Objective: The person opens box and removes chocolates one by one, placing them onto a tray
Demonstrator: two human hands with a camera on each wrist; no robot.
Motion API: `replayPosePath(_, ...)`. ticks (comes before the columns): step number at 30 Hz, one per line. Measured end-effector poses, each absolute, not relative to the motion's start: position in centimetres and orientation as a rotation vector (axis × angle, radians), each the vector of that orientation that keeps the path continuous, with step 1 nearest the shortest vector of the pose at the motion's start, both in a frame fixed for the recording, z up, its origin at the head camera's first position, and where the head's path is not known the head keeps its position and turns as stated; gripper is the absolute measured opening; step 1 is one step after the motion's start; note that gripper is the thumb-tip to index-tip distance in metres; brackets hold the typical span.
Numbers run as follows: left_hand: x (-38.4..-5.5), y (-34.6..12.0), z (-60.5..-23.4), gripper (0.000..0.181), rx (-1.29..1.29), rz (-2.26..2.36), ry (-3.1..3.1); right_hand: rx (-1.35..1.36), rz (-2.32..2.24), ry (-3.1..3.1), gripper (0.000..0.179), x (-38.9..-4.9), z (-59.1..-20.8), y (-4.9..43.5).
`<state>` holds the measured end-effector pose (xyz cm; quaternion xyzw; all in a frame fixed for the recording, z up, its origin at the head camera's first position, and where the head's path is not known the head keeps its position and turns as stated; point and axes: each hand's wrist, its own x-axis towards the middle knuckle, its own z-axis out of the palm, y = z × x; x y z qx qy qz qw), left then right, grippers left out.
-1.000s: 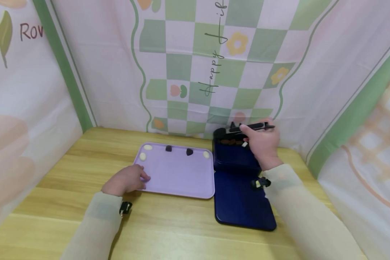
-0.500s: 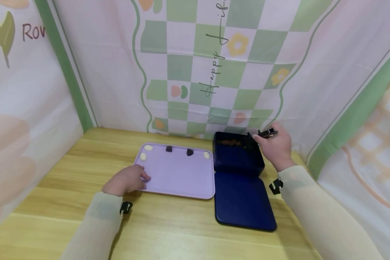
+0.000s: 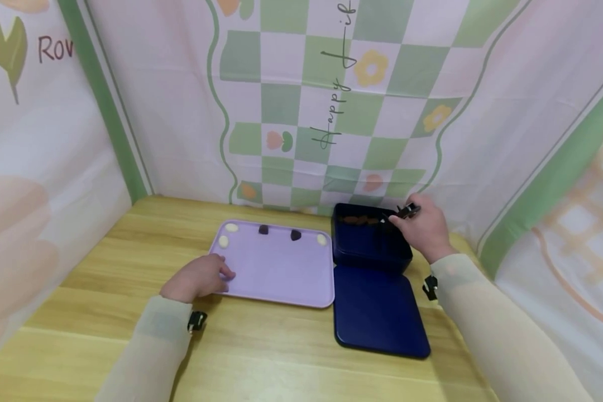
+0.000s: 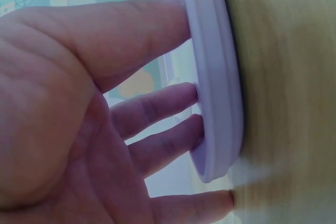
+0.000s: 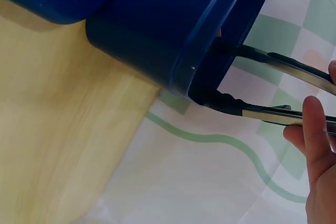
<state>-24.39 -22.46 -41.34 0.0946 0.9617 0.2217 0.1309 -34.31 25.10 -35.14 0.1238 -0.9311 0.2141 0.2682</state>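
Head view: two cream sleeves (image 3: 492, 321) are reaching in from the near edge, a small black wrist device strapped to each. Between them, a wood-grain tabletop (image 3: 261, 352) is running up to the tray. At near right, one flat navy lid (image 3: 379, 312) is lying just beside the tray, its far edge meeting the box.

On the near left, the left hand (image 3: 193, 276) is spreading its fingers loosely; thumb and two fingertips are touching the rim of one lavender tray (image 3: 276, 268), covering its left edge. The tray's middle and near half are showing plain lavender. Five pieces are sitting toward its far side: three cream oval pieces (image 3: 231, 228), two at the left corner and one at the right, with two dark brown chunks (image 3: 295, 235) between.

Farther right, one open navy box (image 3: 369, 259) is standing near the backdrop, holding several reddish-brown pieces (image 3: 357, 220), too dim to count. The right hand (image 3: 424, 226) is gripping black tongs (image 5: 270, 115), blocking the box's right side; their arms are standing apart, reaching over its rim.

Behind, a green-checked cloth (image 3: 321, 100) is hanging.
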Motion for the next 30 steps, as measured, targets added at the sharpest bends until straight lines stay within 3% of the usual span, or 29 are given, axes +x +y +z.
replayPosePath(19, -24.2, -22.3, -41.2, 0.018, 0.302, 0.665, 2.8, 0.294, 0.646, -2.503, 0.034, -32.5, -32.9, 23.7)
replayPosePath(30, -24.4, -22.3, -41.4, 0.017, 0.278, 0.667, 2.8, -0.165, 1.828, -2.139, 0.049, -32.0, -33.3, 23.1)
